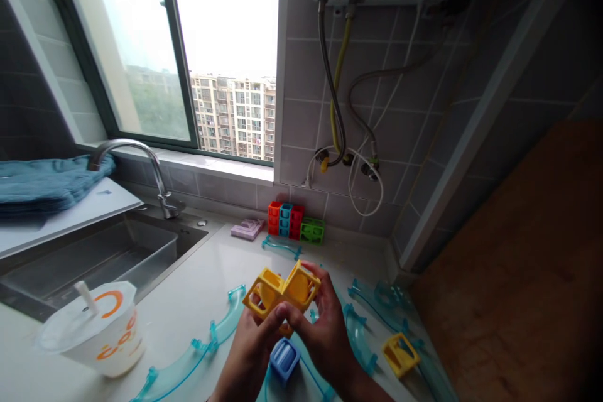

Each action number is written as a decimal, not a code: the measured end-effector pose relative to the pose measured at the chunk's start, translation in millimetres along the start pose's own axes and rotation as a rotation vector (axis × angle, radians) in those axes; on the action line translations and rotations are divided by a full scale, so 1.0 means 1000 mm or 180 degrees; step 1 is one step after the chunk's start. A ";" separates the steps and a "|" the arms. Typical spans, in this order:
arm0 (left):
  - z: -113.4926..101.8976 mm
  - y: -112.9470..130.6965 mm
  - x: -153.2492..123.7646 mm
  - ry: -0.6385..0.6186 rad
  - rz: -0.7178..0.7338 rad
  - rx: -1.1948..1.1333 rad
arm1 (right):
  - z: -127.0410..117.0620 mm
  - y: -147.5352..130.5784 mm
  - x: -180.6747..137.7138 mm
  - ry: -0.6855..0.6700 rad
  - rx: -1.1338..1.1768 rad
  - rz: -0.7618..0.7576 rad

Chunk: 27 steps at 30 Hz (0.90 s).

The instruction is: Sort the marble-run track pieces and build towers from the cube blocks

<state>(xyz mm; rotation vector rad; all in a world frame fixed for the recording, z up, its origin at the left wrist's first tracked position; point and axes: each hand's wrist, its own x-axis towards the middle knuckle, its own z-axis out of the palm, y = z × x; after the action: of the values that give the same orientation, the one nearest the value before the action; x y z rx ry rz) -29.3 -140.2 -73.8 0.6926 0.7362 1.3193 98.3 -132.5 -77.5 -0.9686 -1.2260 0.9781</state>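
Observation:
Both hands hold yellow hollow toy blocks above the counter; they meet at an angle, and I cannot tell whether they are locked together. My left hand grips the left part, thumb in front. On the other side, my right hand closes round the right part, its thumb meeting the left thumb. A bit more yellow shows below the thumbs, mostly hidden. Under the hands lies a blue block. Another yellow block rests to the right. Clear teal track pieces curve along the left, and more track lies at right.
Red, blue and green blocks stand against the tiled wall beside a pink packet. A lidded drink cup with a straw is at front left, near the sink and faucet. A wooden panel bounds the right.

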 end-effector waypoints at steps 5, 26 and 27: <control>0.001 0.005 0.001 -0.0013 0.0057 -0.0307 | -0.001 0.006 -0.007 -0.0402 -0.0260 -0.0166; -0.018 0.042 -0.006 0.0088 0.0543 0.0294 | -0.145 0.005 -0.119 0.1203 -0.2411 -0.0119; -0.017 0.042 -0.007 0.0032 0.0595 0.0263 | -0.148 0.001 -0.121 0.1224 -0.2500 -0.0039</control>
<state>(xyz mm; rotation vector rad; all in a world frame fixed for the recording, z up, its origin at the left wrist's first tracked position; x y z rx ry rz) -68.5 -141.1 -49.8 0.8376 0.7514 1.4695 236.0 -256.5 -125.8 -1.6635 -1.2891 0.2427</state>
